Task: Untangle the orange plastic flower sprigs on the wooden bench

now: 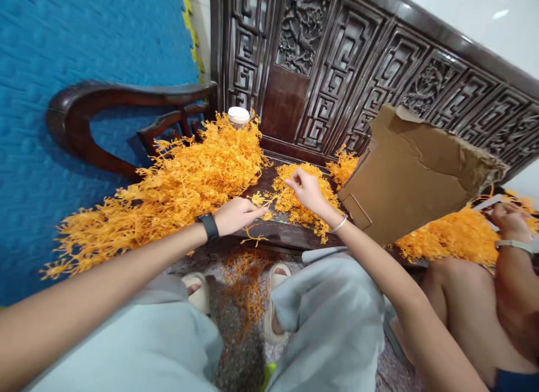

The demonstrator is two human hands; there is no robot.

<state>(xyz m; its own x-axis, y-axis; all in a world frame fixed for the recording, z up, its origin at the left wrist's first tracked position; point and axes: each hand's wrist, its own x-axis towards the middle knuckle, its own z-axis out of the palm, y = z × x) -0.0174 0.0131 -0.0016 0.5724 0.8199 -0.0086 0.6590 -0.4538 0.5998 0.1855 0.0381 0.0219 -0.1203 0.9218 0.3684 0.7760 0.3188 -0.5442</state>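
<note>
Evidently we're handling one orange sprig [268,201]: left hand [238,215] pinching it, right hand [306,191] curled (contents unclear); steadiness seems called for.

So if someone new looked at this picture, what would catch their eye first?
Probably the big bright orange heap spread over the left end of the carved dark wooden bench. Next, likely the large brown cardboard, tilted up right of center in front of the bench's carved back. Near the middle, the left hand holds a thin orange sprig.
</note>
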